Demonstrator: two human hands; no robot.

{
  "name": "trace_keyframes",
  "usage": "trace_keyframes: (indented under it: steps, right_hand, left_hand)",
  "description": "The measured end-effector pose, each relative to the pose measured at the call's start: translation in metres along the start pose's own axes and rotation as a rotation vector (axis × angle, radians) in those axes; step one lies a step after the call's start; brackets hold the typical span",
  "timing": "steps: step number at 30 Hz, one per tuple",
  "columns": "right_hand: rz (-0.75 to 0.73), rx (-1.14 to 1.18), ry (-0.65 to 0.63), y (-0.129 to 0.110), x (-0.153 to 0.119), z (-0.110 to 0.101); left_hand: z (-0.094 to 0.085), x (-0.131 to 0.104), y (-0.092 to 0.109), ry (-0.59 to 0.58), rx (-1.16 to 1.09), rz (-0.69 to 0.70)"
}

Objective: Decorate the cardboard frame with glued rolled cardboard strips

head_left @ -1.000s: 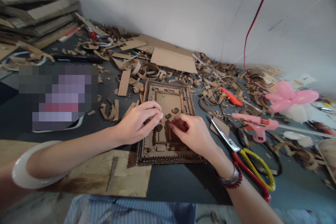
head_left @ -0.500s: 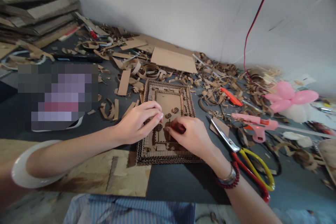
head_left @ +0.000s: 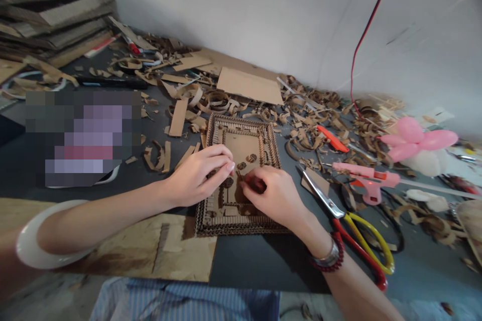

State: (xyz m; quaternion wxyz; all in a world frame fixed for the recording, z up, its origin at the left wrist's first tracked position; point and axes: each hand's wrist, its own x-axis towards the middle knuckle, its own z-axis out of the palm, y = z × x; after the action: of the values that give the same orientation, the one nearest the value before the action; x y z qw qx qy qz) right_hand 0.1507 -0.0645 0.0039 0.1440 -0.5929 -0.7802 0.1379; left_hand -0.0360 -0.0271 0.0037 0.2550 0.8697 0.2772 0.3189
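A rectangular cardboard picture frame (head_left: 241, 228) with corrugated borders lies flat on the dark table. Inside it are small coiled cardboard rosettes (head_left: 251, 157), some with thin cardboard stems. Over the picture's left side is my left hand (head_left: 205, 173), thumb and fingertips pressed together; whatever they hold, if anything, is too small to make out. My right hand (head_left: 276, 193) is over the lower right part, thumb and forefinger pinching a thin cardboard strip (head_left: 238, 175) just above or against the backing; I cannot tell which.
Scissors (head_left: 327, 200) with red and yellow handles and a pink glue gun (head_left: 367, 176) lie to the right, near an orange cutter (head_left: 332, 139) and pink balloons (head_left: 410, 135). Cardboard scraps (head_left: 216, 103) litter the back. A blurred-out phone-like object (head_left: 90, 145) is at left.
My right hand has shifted slightly, and the thin strip at its fingertips now tilts more to the left. The left hand stays in place.
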Motion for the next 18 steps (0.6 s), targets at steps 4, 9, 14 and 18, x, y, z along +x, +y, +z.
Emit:
trace_keyframes:
  steps: [4,9,14,18]
  right_hand:
    - [-0.02,-0.006,0.004,0.0003,-0.0002,0.0011]
    - [-0.025,-0.016,0.003,0.0002,-0.0002,0.001]
    - [-0.017,-0.027,0.007,-0.0017,-0.0003,0.0015]
    - [-0.014,-0.04,0.017,-0.0022,-0.0002,0.0031]
  left_hand:
    - [-0.0001,-0.0002,0.0002,0.007,-0.007,-0.001]
    - [-0.0003,0.0007,0.0001,0.001,-0.008,-0.005]
    - [0.0004,0.0004,0.0006,0.001,-0.012,-0.009]
    - [0.0006,0.0002,0.0006,0.002,-0.016,-0.005]
